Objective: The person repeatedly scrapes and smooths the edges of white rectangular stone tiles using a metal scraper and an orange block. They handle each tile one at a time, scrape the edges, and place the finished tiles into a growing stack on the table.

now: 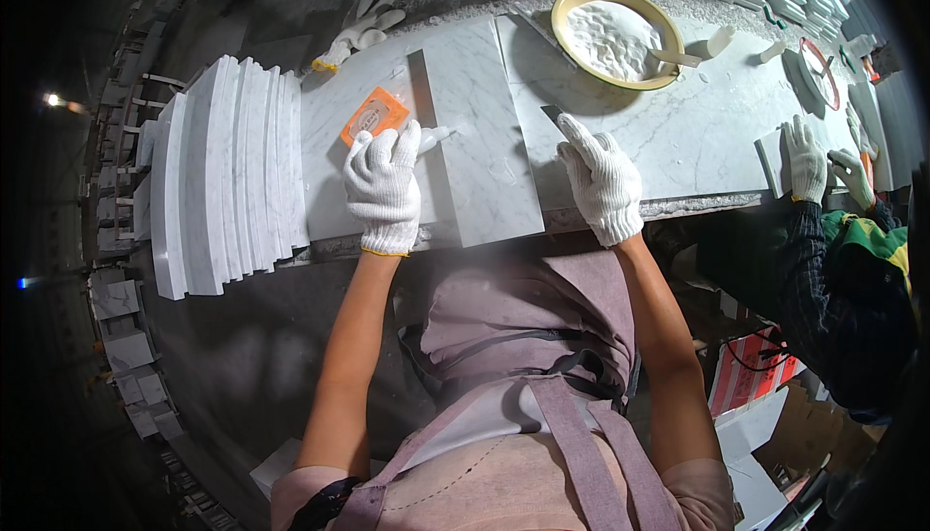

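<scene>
My left hand (381,187), in a white knit glove, is closed around a small translucent squeeze bottle (432,138). Its nozzle points right, over a pale grey-veined marble slab (477,168) lying across the worktable. Part of the bottle is hidden by the fingers. Just beyond that hand, an orange packet (375,114) lies on the table. To the right of the slab, my gloved right hand (603,177) pinches a small dark flat blade (551,113), its tip sticking out past the fingers. What handle it has is hidden.
Marble slabs (232,168) stand stacked on edge at left. A yellow-rimmed bowl (562,32) of white powder or paste, with a flat stick (675,58), sits at the back. White gloves (363,27) lie at the far left. At right a co-worker's gloved hands (806,158) rest by another slab.
</scene>
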The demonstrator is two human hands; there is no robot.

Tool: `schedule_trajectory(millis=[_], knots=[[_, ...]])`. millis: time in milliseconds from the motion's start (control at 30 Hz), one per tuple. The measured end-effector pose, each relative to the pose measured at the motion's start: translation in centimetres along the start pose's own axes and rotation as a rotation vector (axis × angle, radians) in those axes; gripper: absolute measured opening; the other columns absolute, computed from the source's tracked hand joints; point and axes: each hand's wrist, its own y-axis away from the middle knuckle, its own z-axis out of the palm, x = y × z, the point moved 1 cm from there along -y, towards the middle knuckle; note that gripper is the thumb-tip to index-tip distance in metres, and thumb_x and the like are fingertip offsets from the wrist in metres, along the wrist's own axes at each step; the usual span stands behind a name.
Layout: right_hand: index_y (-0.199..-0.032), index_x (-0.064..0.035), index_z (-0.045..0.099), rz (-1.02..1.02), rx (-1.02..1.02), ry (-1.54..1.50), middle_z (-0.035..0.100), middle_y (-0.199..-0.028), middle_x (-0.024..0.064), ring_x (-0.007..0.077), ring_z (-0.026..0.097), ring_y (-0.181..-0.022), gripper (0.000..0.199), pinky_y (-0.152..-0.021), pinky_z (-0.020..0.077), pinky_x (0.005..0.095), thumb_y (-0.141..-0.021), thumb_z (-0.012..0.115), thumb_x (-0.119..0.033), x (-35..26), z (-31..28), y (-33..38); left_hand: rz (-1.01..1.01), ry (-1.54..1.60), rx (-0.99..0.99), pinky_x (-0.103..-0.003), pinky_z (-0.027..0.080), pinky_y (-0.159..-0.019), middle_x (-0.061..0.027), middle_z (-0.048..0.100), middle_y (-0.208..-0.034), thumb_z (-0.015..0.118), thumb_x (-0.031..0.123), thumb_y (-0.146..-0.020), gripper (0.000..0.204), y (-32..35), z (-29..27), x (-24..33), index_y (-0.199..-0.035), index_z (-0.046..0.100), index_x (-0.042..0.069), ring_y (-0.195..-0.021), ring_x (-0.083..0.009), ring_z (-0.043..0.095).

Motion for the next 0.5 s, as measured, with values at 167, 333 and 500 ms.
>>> schedule_trajectory(millis=[167,333,500], knots=[[-0.141,-0.0181,0.070,0.010,-0.011,-0.001,0.071,-0.094,0.0132,0.0320,0.069,-0.083,0.044,-0.073,0.0554,0.0401,-0.097,0.075,-0.013,-0.06,-0.10,-0.04,-0.001,0.025,0.056,-0.047,0.051,-0.107,-0.0012,0.067,-0.111,0.076,0.007,-0.082,0.045,-0.03,0.16,0.00,-0.124,0.078,0.022,-0.110,-0.0273,0.067],[-0.140,-0.0180,0.070,0.010,-0.012,0.009,0.071,-0.095,0.0135,0.0328,0.069,-0.083,0.044,-0.073,0.0556,0.0404,-0.097,0.075,-0.013,-0.24,-0.20,-0.06,0.023,0.018,0.066,-0.046,0.052,-0.108,-0.0011,0.065,-0.112,0.075,0.009,-0.085,0.043,-0.11,0.14,-0.06,-0.126,0.077,0.022,-0.110,-0.0266,0.066],[-0.140,-0.0185,0.071,0.015,-0.014,0.012,0.071,-0.095,0.0135,0.0329,0.069,-0.084,0.044,-0.074,0.0557,0.0406,-0.096,0.075,-0.013,-0.01,-0.06,-0.02,0.015,0.008,0.044,-0.046,0.052,-0.108,-0.0013,0.065,-0.112,0.075,0.008,-0.084,0.043,-0.20,-0.06,0.09,-0.125,0.077,0.021,-0.109,-0.0269,0.066]])
